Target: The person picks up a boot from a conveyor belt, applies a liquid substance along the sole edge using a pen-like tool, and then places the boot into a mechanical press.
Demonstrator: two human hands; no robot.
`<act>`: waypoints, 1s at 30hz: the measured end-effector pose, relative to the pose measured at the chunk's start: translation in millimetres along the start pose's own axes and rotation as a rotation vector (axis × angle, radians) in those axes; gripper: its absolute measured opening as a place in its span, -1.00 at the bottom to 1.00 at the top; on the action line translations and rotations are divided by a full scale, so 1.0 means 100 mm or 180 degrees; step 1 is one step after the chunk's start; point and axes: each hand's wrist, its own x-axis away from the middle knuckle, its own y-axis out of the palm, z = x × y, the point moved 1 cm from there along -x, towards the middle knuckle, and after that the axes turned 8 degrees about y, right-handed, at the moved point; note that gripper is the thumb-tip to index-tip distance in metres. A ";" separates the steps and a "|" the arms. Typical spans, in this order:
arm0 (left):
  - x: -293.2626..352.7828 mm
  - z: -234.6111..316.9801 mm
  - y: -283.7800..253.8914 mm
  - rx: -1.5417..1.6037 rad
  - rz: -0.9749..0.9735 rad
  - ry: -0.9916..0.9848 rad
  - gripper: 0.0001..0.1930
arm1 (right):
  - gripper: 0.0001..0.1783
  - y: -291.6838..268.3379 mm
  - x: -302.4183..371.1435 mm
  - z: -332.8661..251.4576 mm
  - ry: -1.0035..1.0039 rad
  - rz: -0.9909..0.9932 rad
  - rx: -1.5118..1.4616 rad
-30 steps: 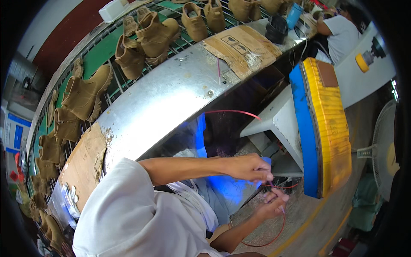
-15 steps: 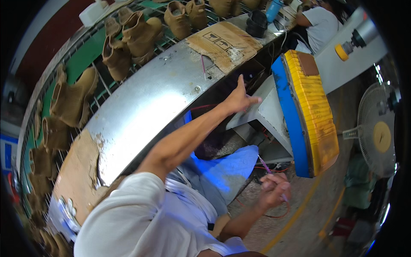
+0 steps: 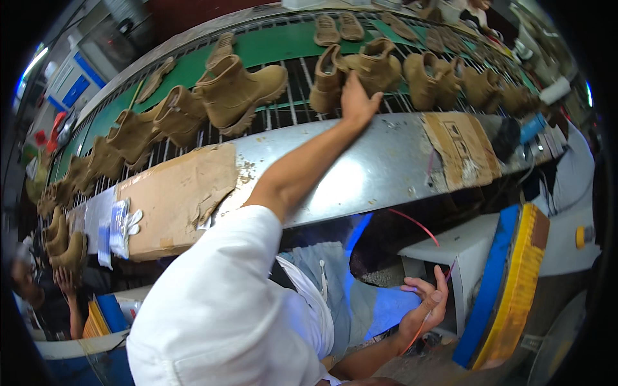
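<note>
Tan boot (image 3: 381, 69): sat on the wire rack (image 3: 297, 83) beyond the metal ledge (image 3: 386, 151).
Crowding: neighbouring boot (image 3: 327, 83) could have toppled if the reach bumped it.
Toe: seemingly pointed rightward, long axis roughly along the rack.
Left hand (image 3: 358, 103): spread, fingertips at tan boot; contact was unclear.
Right hand (image 3: 426, 309): loosely gripped a thin red cord (image 3: 418, 332).

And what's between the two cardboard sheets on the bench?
The head view shows shiny metal, crossed by the left forearm, with brown flecks near the left sheet.

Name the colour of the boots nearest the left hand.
Tan-brown; the boots show best in the head view.
</note>
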 end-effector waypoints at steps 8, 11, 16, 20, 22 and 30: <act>-0.09 -0.13 0.22 0.0126 -0.0075 0.0301 -0.19 | -0.28 0.10 -0.21 0.12 0.0004 -0.0314 0.0074; -0.41 -0.37 0.35 0.1713 -0.1247 0.0025 -0.33 | -0.32 0.21 -0.37 0.07 -0.0011 -0.0438 -0.0112; -0.52 -0.34 0.07 0.1444 -0.0608 -0.1506 -0.42 | -0.40 0.67 -0.70 -0.19 -0.0144 -0.0780 -0.0518; 0.19 0.62 -0.62 0.2113 -0.0675 -0.1185 -0.37 | -0.46 0.83 -0.68 -0.39 -0.0501 -0.0563 -0.0320; 0.85 0.90 -1.13 0.1357 -0.0602 -0.0122 -0.35 | -0.31 1.16 -0.61 -0.44 -0.0725 -0.0468 0.0174; 1.62 0.90 -1.63 0.2955 -0.2063 -0.2494 -0.18 | -0.53 1.35 -0.36 -0.23 -0.0937 0.0676 0.0465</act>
